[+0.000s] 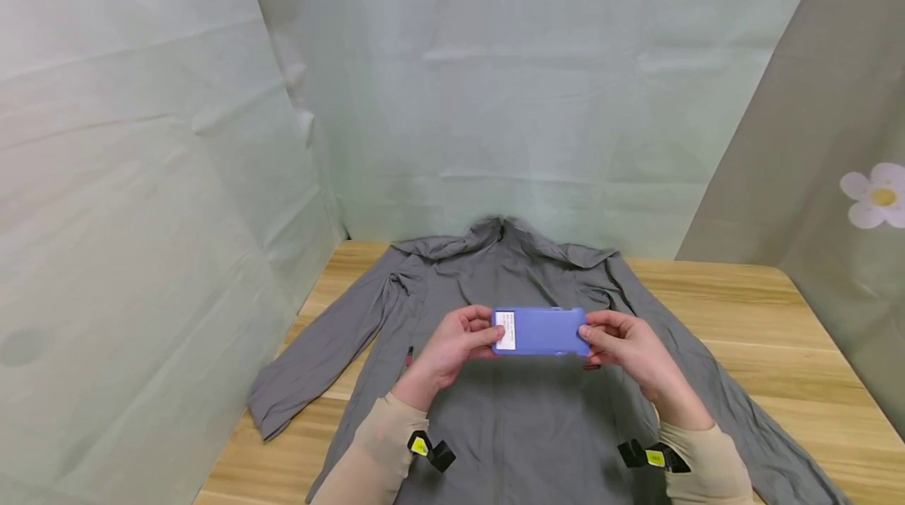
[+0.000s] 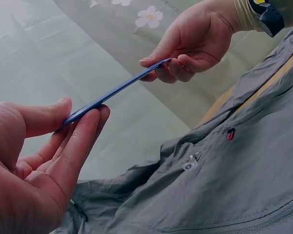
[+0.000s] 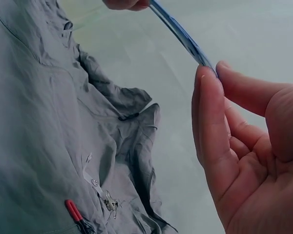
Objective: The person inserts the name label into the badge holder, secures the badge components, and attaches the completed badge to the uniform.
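A thin, flat blue card holder with a white label on its left end is held level over the grey jacket. My left hand pinches the labelled end, thumb on the near face and fingers behind. At the other end, my right hand pinches the edge between thumb and fingers. Both wrist views show the holder nearly edge-on, slightly bowed in the right one. Beneath lies the grey jacket, front up, collar away from me and sleeves spread. A metal clip with a clear strap lies on the jacket's chest.
The jacket covers much of a wooden table. Red zip pulls show on its front. A pale fabric curtain hangs behind the table and along the left. On the right a grey-brown panel carries a printed white flower.
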A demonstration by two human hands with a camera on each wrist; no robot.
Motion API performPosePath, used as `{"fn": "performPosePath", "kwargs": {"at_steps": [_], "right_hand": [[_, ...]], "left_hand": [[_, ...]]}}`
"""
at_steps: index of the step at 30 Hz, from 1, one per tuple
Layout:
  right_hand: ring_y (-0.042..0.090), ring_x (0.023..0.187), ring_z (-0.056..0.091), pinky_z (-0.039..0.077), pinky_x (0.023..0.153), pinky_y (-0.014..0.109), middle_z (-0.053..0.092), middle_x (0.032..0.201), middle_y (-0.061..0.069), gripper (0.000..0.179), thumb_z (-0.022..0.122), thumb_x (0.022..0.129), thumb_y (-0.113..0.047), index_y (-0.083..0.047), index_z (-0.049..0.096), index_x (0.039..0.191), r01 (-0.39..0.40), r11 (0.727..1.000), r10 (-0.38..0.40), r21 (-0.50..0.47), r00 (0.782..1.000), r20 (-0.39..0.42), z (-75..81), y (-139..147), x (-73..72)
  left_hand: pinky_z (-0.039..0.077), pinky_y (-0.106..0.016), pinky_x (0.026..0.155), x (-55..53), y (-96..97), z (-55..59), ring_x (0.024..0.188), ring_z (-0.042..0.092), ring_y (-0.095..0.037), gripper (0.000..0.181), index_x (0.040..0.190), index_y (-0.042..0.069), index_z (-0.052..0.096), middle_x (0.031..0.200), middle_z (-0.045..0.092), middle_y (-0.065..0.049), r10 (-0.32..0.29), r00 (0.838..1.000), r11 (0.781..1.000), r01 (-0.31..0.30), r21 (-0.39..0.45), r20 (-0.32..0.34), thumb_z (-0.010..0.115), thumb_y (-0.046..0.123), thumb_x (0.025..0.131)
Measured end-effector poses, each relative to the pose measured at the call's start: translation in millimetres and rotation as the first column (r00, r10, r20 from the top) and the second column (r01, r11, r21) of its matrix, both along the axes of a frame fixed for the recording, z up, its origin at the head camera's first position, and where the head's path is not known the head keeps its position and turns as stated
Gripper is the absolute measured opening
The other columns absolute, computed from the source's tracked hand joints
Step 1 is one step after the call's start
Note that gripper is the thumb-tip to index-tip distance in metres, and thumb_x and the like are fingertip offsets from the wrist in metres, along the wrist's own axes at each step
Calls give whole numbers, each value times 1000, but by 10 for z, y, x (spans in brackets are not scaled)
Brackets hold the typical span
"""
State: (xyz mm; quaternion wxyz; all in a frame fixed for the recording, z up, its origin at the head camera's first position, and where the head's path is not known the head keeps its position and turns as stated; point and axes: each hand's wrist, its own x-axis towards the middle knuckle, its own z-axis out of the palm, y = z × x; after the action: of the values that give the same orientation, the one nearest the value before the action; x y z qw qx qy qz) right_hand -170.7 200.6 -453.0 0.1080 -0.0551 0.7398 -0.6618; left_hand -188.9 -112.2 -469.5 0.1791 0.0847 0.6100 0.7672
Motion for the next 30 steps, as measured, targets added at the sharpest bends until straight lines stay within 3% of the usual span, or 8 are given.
{"fn": "performPosePath", "kwargs": {"at_steps": [9, 20, 30], "right_hand": [[12, 72, 69, 64, 71, 28, 70, 92, 11, 35, 75, 103, -10, 16, 61, 121, -19, 999, 19, 45, 1000, 11, -17, -41, 26], [15, 71, 69, 65, 70, 32, 69, 89, 12, 28, 79, 100, -12, 9, 62, 109, -35, 996, 35, 76, 999, 1, 20, -75, 15], [16, 74, 70, 65, 72, 33, 70, 93, 13, 30, 76, 102, -12, 12, 63, 115, -69, 997, 69, 38, 998, -1, 14, -81, 17]], "left_hand": [[66, -40, 82, 39, 25, -18, 82, 74, -15, 17, 113, -5, 64, 94, 75, -6, -12, 1000, 1000, 12, -14, -6, 73, -1, 99], [65, -31, 73, 13, 38, -21, 79, 74, -15, 11, 104, -3, 64, 90, 73, -5, -16, 1000, 1000, 16, -4, -10, 73, -4, 98], [66, -32, 75, 8, 35, -27, 81, 75, -14, 12, 107, -3, 64, 93, 74, -7, -14, 1000, 1000, 14, -16, 7, 72, 1, 100]]}}
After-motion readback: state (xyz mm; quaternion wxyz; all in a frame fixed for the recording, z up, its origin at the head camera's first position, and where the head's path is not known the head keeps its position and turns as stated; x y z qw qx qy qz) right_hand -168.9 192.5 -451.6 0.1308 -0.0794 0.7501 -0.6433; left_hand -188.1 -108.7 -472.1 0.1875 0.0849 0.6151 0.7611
